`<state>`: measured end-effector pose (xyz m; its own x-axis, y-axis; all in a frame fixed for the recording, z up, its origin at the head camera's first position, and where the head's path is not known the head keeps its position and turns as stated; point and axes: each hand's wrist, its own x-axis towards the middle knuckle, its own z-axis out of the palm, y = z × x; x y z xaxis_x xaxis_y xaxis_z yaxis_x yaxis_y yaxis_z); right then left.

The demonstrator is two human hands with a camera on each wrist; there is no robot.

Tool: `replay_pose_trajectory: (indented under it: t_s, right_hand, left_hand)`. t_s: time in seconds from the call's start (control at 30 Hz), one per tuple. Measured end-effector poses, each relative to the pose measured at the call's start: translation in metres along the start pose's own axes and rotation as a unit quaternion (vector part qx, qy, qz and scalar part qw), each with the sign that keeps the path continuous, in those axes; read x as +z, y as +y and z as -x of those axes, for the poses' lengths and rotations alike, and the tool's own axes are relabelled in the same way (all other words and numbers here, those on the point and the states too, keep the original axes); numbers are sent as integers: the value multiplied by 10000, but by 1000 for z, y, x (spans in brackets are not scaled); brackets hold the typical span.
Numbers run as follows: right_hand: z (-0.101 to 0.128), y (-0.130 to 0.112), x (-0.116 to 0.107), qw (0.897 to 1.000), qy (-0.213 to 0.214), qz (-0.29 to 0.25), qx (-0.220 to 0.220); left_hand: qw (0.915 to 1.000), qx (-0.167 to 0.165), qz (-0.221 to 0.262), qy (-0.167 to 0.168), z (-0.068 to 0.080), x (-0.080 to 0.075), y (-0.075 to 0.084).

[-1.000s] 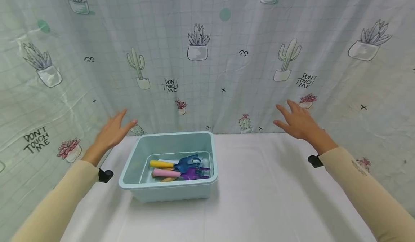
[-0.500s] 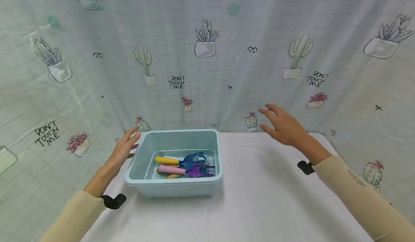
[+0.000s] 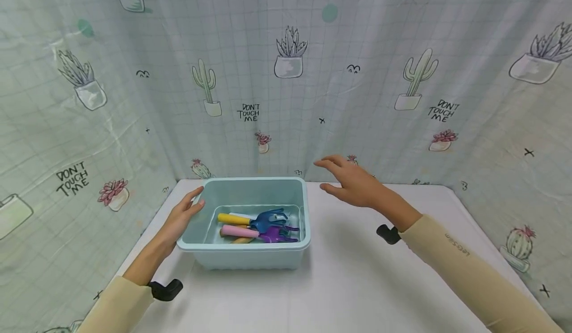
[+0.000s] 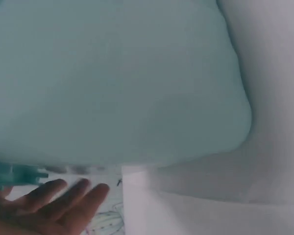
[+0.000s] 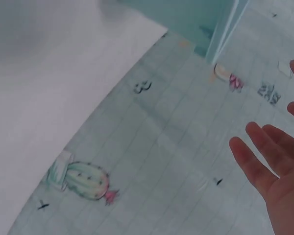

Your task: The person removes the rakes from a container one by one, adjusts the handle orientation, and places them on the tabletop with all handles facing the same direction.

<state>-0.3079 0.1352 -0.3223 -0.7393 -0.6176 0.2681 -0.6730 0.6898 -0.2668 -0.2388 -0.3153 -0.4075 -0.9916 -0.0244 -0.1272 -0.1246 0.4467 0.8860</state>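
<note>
A light blue plastic bin stands on the white table. Inside lie a blue hand fork with a yellow handle and a purple hand fork with a pink handle. Other pieces beneath them are partly hidden. My left hand is at the bin's left rim, thumb over the edge; in the left wrist view its fingers stretch out beside the bin wall. Whether they touch it I cannot tell. My right hand hovers right of the bin, apart from it, fingers spread and holding nothing.
A cactus-print curtain hangs behind the table and along both sides. White tabletop extends in front of the bin and to its right. Each wrist carries a black strap piece.
My left hand has come down and right to the bin's left rim. My right hand has moved left and lower toward the bin. The view has shifted slightly; the bin's contents look the same.
</note>
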Motion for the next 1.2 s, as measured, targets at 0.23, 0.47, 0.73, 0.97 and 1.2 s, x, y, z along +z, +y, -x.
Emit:
replay_pose_trajectory:
  t_s: [0.23,0.47,0.73,0.97,1.2]
  right_hand:
    - [-38,-32,8,9983,-406,-275,-310]
    - [-78,-68,14,9922,-854,-466,-786]
    - [-113,-94,36,9831,-1288,-433,-1223]
    - [-139,-108,74,9766,-1632,-626,-1251]
    - [-152,-110,107,9651,-2148,-1034,-1080]
  left_hand:
    - [9997,33,15,-221,0,-5,-6]
    - [9997,106,-204,-116,2,-12,-9]
    - [9998,169,-12,-84,-1,-8,-6]
    - [9999,153,32,-52,1,-6,-5]
    - [9998,169,43,-68,1,-4,-4]
